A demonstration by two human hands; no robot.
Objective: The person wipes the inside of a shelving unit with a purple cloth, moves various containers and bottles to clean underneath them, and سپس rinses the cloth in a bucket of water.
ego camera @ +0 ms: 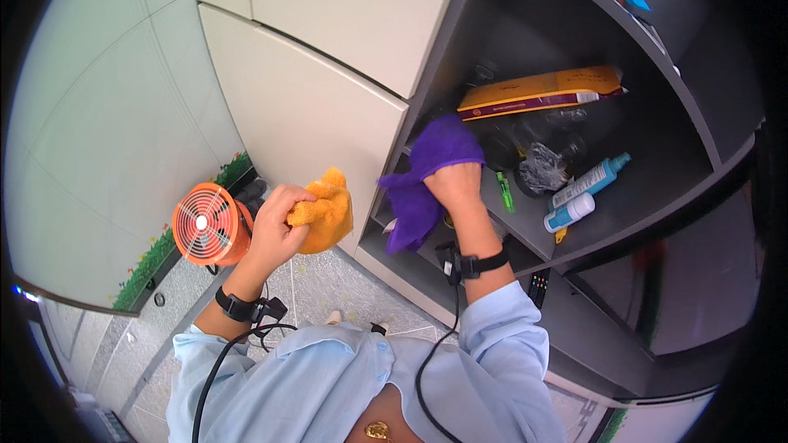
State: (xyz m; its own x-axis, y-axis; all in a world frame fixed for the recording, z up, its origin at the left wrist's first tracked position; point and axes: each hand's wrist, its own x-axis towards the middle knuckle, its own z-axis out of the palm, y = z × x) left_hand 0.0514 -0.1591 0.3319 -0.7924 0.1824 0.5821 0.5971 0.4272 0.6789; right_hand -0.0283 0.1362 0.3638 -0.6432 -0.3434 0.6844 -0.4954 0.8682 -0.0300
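My left hand (277,227) grips a bunched orange cloth (326,212) in front of the cream cabinet door. A purple cloth (446,144) covers the fingers of my right hand (457,183), which reaches into the dark grey open shelf. Part of this cloth hangs down over the shelf's left side. Right of the hand lies a green lighter-like object (505,192), beside a clear plastic-wrapped item (542,166). Above these sits a long yellow and maroon box (542,93).
A blue spray bottle (591,181) and a white-capped bottle (569,213) lie near the shelf's front edge. A remote control (538,287) rests lower down. At the left stands an orange fan (209,223) by artificial grass (148,267). Cables run from both wrist straps.
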